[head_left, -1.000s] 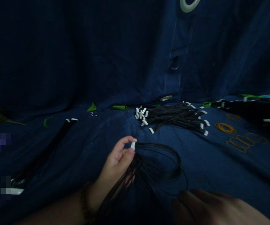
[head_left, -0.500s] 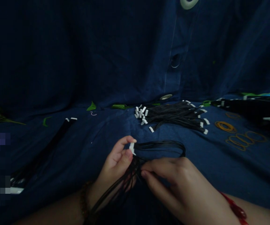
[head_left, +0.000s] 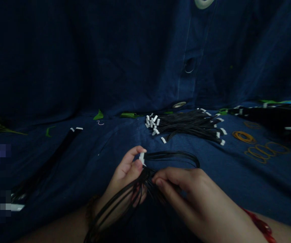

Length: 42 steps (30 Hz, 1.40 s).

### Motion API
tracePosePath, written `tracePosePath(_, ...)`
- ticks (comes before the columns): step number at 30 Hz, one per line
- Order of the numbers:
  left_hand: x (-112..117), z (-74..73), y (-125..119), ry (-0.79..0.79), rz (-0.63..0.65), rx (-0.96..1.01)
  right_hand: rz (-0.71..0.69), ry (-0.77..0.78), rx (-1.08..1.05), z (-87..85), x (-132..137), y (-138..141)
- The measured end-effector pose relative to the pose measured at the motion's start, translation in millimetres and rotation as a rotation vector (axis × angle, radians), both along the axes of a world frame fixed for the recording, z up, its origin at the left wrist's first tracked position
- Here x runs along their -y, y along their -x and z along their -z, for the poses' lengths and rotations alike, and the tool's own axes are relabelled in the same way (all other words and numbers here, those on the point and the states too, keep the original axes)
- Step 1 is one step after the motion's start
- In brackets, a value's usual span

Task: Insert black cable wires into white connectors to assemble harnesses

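My left hand (head_left: pixel 128 175) grips the white connector (head_left: pixel 142 157) of a black wire harness between thumb and index finger. From that connector the black wires (head_left: pixel 175 155) run right, then bend down behind my right hand (head_left: pixel 185 189). More black wires spread below the left thumb and hang over the palm and wrist. The right thumb and index finger are pinched together against the wires beside the left hand; what exactly sits between the fingertips is hidden. Just beyond my hands lies a pile of black wire harnesses (head_left: pixel 188 123) with white connectors at both ends.
Rubber bands (head_left: pixel 243 136) lie on the blue cloth (head_left: pixel 236 182) to the right. A dark heap of wires (head_left: pixel 274 116) is at the far right. Another black wire bundle (head_left: pixel 56 152) lies slanted on the left. Green leaf-like scraps (head_left: pixel 98 114) are along the back.
The loose black wires below my left thumb have shifted and fanned out more. Both hands stay nearly in place, and the right one has moved only slightly.
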<state>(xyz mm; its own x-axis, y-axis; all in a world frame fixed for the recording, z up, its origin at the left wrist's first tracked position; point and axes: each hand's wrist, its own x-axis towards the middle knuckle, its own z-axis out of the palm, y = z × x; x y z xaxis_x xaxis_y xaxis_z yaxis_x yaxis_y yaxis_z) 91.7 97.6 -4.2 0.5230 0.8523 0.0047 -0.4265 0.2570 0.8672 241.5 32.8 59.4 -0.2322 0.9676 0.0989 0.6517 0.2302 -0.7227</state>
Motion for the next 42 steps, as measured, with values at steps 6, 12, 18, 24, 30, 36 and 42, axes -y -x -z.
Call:
tracePosePath(6, 3, -6.2, 1, 0.001, 0.018, -0.029, -0.056, 0.01, -0.018, 0.0, -2, 0)
tracePosePath(12, 2, -6.0, 1, 0.006, 0.031, -0.013, -0.045, 0.013, 0.005, -1.9, -4, 2)
tracePosePath(18, 4, -8.7, 3, 0.046, 0.051, -0.015, -0.036, -0.017, 0.016, 0.0, 1, 4)
tracePosePath(24, 6, -10.1, 5, 0.049, 0.052, -0.04, -0.018, -0.098, -0.013, 3.4, 1, 6)
tracePosePath(30, 3, -9.4, 4, 0.017, 0.091, -0.064, 0.08, -0.037, -0.031, 9.7, 4, 12)
tracePosePath(36, 1, -8.8, 5, -0.005, 0.121, -0.083, 0.089, 0.037, -0.107, 9.8, 4, 10)
tracePosePath(42, 0, -10.5, 5, 0.061, 0.133, -0.162, 0.107, 0.001, 0.063, 3.3, 0, 8)
